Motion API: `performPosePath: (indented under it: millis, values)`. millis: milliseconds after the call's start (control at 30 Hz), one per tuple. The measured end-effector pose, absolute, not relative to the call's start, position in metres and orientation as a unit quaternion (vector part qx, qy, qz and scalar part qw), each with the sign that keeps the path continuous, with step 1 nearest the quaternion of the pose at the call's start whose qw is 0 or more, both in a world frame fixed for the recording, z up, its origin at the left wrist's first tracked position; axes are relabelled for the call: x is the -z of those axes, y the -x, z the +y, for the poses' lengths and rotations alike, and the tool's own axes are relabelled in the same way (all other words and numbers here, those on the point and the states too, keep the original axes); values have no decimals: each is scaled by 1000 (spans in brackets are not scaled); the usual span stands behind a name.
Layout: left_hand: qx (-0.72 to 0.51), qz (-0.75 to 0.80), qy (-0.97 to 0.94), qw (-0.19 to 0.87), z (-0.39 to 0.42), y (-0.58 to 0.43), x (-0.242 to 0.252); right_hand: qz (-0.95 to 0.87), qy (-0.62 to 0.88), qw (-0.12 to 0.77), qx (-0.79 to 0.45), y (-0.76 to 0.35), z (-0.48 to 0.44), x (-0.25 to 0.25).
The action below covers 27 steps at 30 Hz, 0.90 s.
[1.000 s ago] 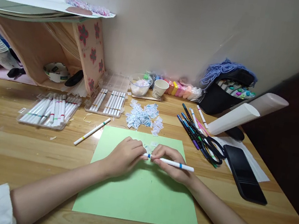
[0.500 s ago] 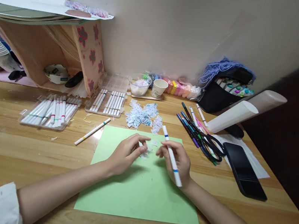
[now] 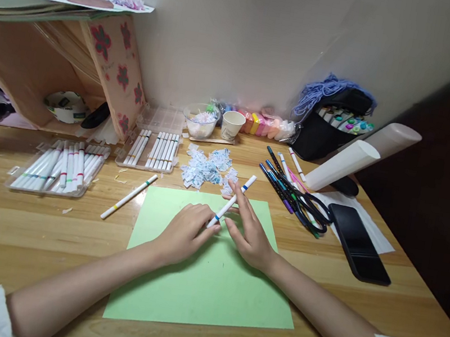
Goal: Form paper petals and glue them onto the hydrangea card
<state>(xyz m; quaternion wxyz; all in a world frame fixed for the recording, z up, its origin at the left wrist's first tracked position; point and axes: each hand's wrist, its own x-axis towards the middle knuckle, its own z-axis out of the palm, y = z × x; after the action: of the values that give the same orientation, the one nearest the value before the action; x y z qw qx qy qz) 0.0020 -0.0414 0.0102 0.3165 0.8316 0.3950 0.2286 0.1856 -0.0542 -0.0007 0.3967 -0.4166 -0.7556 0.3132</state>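
Note:
A white marker with blue bands (image 3: 234, 197) lies slanted above the top of a green paper sheet (image 3: 205, 291). My left hand (image 3: 184, 233) is closed, its fingertips pinching the marker's near end. My right hand (image 3: 249, 232) has its fingers stretched out and rests against the marker's middle. A pile of small blue-and-white paper scraps (image 3: 203, 168) sits just beyond the sheet.
A loose white marker (image 3: 129, 196) lies left of the sheet. Two clear cases of markers (image 3: 58, 165) (image 3: 155, 150) sit at left. Pens and scissors (image 3: 297, 200), a black phone (image 3: 358, 244), rolled paper (image 3: 343, 164), a cup (image 3: 232, 125) and a bowl (image 3: 200, 121) are around.
The marker went from level between both hands to the right hand alone, and now slants up-right with the left hand pinching its near end. The right fingers have stretched out.

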Motion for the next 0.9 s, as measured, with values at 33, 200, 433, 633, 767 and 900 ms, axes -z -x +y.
performPosePath:
  millis: [33, 200, 433, 633, 767, 900]
  values:
    - [-236, 400, -825, 322, -41, -2, -10, -740, 424, 415, -317, -186, -53, 1]
    - [-266, 404, -813, 325, -41, 1, -9, -584, 462, 548, -381, -189, -46, 1]
    - [-204, 290, -922, 155, -45, -3, -7, -602, 373, 366, -603, -194, -47, -9]
    - [-183, 251, -915, 259, -47, -1, -12, -587, 339, 354, -645, -217, -32, -7]
    - [-205, 259, -890, 315, -47, 4, -14, -496, 402, 563, -525, -234, -14, -6]
    - [-213, 261, -916, 218, -49, 0, -9, -545, 429, 493, -524, -228, -9, -1]
